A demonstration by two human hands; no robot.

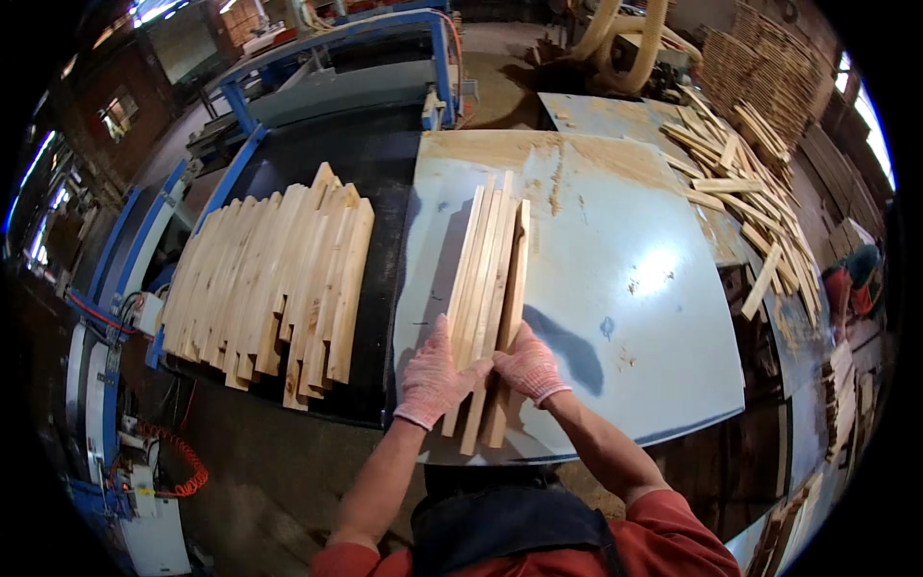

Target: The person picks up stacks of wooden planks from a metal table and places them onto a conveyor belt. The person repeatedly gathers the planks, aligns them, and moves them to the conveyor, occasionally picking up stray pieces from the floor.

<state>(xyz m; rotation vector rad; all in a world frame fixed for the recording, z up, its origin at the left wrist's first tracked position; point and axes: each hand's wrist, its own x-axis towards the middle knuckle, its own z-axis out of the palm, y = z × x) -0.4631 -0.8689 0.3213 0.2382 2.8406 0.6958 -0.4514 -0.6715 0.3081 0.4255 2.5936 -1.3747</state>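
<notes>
Several narrow wooden strips [483,279] lie side by side on a pale metal tabletop [625,231], their ends uneven. My left hand [437,377], in a pink-and-white knit glove, is closed around their left side. On the other side my right hand [529,365], gloved alike, grips the rightmost strip, which stands slightly apart from the others at its far end. Both thumbs reach over the top and nearly meet. The fingers on the outer sides are partly hidden. To the left, a wide row of similar strips [260,284] rests on a black belt [370,183], with staggered ends.
A blue machine frame [336,43] spans the belt's far end. Loose wooden offcuts [740,192] are heaped on a side table at right, near stacked boards [760,62]. A coiled orange air hose [187,462] hangs at lower left. Sawdust marks the tabletop's far edge.
</notes>
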